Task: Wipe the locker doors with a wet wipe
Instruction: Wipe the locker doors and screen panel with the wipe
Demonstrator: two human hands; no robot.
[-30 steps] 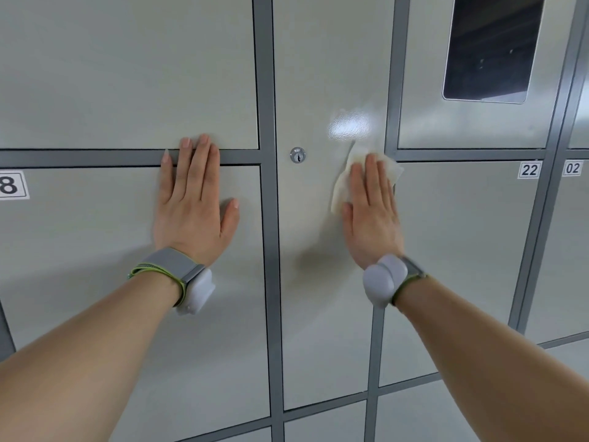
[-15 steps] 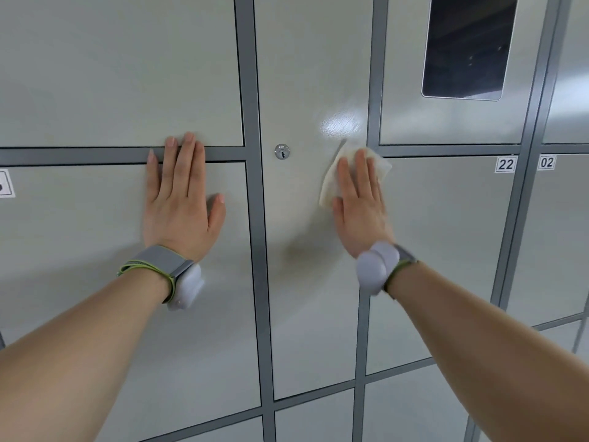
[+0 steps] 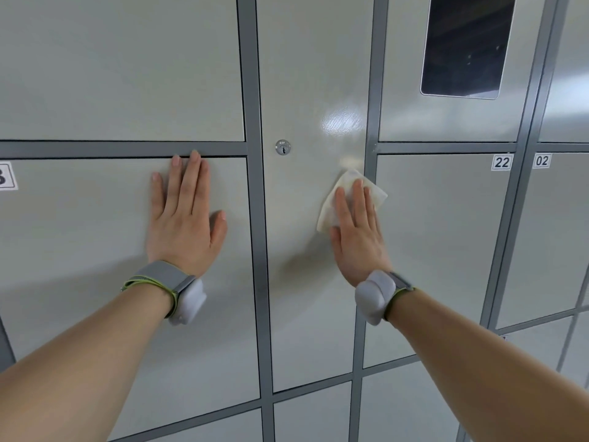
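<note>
A person's left hand lies flat, fingers straight and together, on the numbered locker door at left, fingertips at its top edge, holding nothing. Right of the grey frame post, the tall middle door carries a round keyed lock and a streaky wet sheen near its right edge. Below that sheen, the right hand presses a white wet wipe against the door with straight, slightly spread fingers, not curled round it. The wipe has slid down from lock height over the last second, which suggests a downward stroke along this door's right edge, with the lower half seemingly yet to do. Doors labelled 22 and 02 stand further right.
</note>
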